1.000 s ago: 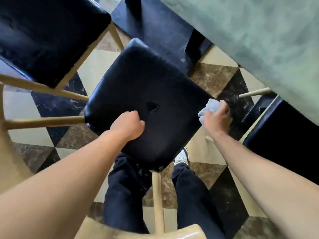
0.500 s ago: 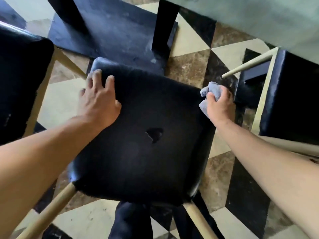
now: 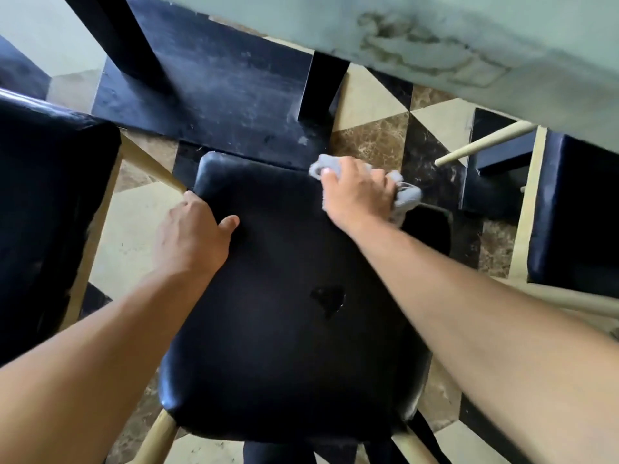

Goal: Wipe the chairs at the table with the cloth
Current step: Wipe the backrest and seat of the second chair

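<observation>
Grey cloth (image 3: pixel 407 195) bunches under the gripping right hand (image 3: pixel 356 195) on the chair seat (image 3: pixel 284 346), whose side the left hand (image 3: pixel 191 239) clasps.

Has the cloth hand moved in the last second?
Yes: judged against the tear in the seat, the right hand and cloth slid left, from the right edge onto the top.

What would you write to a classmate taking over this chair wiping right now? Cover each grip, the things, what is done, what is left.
Left grip: holds the left edge of the middle chair seat, thumb on top.
Right grip: holds the grey cloth, pressing it on the seat's far right corner.
Done: cloth is on this seat; how much is clean cannot be told.
Left: rest of this seat, then the left chair and right chair at the table.
</observation>
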{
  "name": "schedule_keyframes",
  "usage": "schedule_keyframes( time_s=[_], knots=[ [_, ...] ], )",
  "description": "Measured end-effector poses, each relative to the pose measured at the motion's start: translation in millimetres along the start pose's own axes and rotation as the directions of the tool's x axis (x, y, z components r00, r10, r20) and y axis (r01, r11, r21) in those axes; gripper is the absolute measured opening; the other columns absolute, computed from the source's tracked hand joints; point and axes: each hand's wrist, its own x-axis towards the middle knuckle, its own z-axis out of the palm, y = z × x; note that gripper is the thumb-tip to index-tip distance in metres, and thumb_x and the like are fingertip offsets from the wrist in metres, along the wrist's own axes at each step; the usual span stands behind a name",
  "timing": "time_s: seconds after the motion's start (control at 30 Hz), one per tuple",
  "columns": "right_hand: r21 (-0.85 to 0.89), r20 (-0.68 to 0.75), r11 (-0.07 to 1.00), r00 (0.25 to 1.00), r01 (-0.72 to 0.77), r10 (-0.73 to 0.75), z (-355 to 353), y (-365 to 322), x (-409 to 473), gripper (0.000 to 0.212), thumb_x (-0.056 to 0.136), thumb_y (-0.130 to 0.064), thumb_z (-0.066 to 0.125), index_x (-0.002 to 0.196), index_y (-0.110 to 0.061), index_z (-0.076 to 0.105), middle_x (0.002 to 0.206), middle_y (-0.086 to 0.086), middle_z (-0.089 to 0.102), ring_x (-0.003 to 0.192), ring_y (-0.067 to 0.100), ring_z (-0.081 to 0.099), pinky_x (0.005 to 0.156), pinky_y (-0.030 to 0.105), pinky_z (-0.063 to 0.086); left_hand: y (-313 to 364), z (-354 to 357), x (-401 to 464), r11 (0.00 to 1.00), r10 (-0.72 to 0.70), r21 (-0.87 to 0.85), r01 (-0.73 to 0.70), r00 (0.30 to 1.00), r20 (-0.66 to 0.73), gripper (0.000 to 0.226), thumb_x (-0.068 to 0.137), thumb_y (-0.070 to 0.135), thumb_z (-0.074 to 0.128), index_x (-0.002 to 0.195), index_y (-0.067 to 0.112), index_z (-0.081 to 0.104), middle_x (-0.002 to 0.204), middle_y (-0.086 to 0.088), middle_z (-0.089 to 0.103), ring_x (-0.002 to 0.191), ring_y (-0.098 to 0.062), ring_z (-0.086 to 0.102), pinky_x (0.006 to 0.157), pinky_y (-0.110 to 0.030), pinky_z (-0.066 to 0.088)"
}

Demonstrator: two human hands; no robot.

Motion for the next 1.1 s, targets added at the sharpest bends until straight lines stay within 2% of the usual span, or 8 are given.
schedule_keyframes(
  time_s=[0.17,0.37,0.5,0.6,0.73,0.87,1.0,1.1],
  knots=[
    [0.085,-0.021,0.985,0.988,0.153,-0.152,14,-83,-13,0.038,0.099,-0.048,0.04,0.124,-0.026,0.059,0.136,-0.003,0.061,0.122,0.033,0.047,0.105,0.048,0.025,0,0,-1,1.0,0.005,0.021,-0.006,0.999,0.05,0.046,0.094,0.032,0.065,0.118,-0.004,0.049,0.111,-0.029,0.06,0.103,-0.046,0.057,0.072,-0.04,0.035],
    [0.013,-0.005,0.945,0.945,0.327,-0.327,7,-45,-8,0.044,0.1,-0.053,0.039,0.132,-0.027,0.056,0.134,-0.003,0.06,0.116,0.032,0.054,0.101,0.046,0.032,-3,-2,-8,0.996,0.029,0.077,-0.034,0.997,0.066,0.044,0.091,0.022,0.067,0.119,-0.005,0.048,0.112,-0.031,0.06,0.104,-0.048,0.056,0.071,-0.041,0.034],
    [-0.059,-0.025,0.992,0.993,0.115,-0.116,-6,36,6,0.048,0.097,-0.056,0.031,0.116,-0.024,0.061,0.121,0.006,0.067,0.109,0.036,0.06,0.091,0.045,0.039,-8,1,-8,0.994,0.006,0.107,-0.014,0.997,0.079,0.059,0.094,0.027,0.064,0.138,-0.005,0.04,0.115,-0.031,0.06,0.107,-0.048,0.056,0.072,-0.042,0.035],
    [-0.088,-0.029,0.994,0.997,-0.071,0.069,-16,111,9,0.05,0.097,-0.053,0.028,0.117,-0.02,0.061,0.123,0.011,0.066,0.109,0.039,0.058,0.092,0.046,0.041,-7,4,-5,0.993,-0.013,0.116,0.005,0.997,0.073,0.062,0.094,0.028,0.064,0.141,-0.004,0.039,0.117,-0.031,0.06,0.108,-0.048,0.056,0.073,-0.041,0.034],
    [0.101,0.043,0.952,0.957,-0.289,0.286,-20,160,16,0.05,0.1,-0.048,0.031,0.127,-0.016,0.057,0.13,0.018,0.06,0.118,0.041,0.055,0.098,0.044,0.042,-8,7,-5,0.996,-0.005,0.085,0.001,0.999,0.05,0.056,0.092,0.026,0.065,0.134,-0.005,0.044,0.114,-0.028,0.061,0.105,-0.047,0.058,0.072,-0.039,0.034],
    [-0.017,0.027,0.941,0.94,-0.339,0.34,-13,133,23,0.052,0.103,-0.044,0.027,0.131,-0.011,0.054,0.138,0.018,0.055,0.123,0.044,0.048,0.105,0.048,0.034,-9,8,-6,0.996,0.007,0.089,-0.011,0.999,0.043,0.049,0.093,0.027,0.063,0.129,-0.002,0.046,0.112,-0.025,0.062,0.103,-0.045,0.059,0.07,-0.039,0.035],
    [-0.095,-0.04,0.982,0.986,-0.163,0.16,-5,62,11,0.049,0.102,-0.048,0.029,0.124,-0.018,0.06,0.132,0.011,0.061,0.12,0.039,0.05,0.103,0.047,0.031,-11,9,-6,0.998,0.019,0.067,-0.021,0.999,0.042,0.04,0.093,0.026,0.063,0.121,0.002,0.047,0.105,-0.022,0.063,0.096,-0.043,0.06,0.068,-0.039,0.038],
    [-0.018,-0.06,1.0,0.998,-0.012,0.011,5,-16,-2,0.043,0.101,-0.05,0.034,0.12,-0.024,0.062,0.128,0.006,0.063,0.119,0.036,0.05,0.101,0.046,0.028,-15,9,-8,0.996,0.05,0.067,-0.053,0.998,0.033,0.046,0.095,0.028,0.061,0.128,0.001,0.043,0.11,-0.022,0.063,0.099,-0.042,0.06,0.069,-0.04,0.04]
  ],
)
